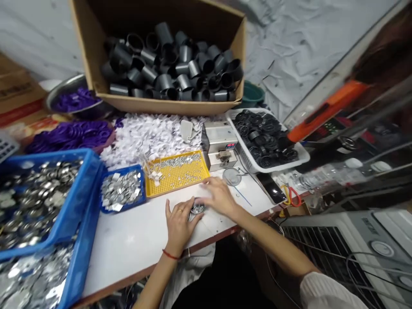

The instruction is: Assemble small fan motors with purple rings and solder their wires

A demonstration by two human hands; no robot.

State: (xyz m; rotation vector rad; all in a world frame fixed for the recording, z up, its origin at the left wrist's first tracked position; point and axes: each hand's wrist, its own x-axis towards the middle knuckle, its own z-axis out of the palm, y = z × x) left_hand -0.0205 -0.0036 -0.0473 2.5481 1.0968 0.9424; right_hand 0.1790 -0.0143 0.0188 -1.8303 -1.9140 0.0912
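A small round, spoked part (pixel 197 208), dark with some silvery shine, lies on the white tabletop close to the front edge. The thumb and index finger of my left hand (pixel 179 221) hold it from the left; a ring and a red wrist string show on that side. Over the part's upper right reaches the thumb of my right hand (pixel 220 197), whose other fingers are spread away from it, near the corner of a yellow tray (pixel 174 177) of tiny metal pieces. I cannot tell whether that thumb touches the part.
A small blue tray (pixel 141 198) holds silvery square pieces, beside larger blue bins (pixel 92 171) of metal parts. Behind stand a grey device (pixel 221 136), white pieces (pixel 144 139) and a cardboard box (pixel 174 106) of black tubes. Rightward are a white basket (pixel 272 167), phone (pixel 271 188) and scissors (pixel 294 196).
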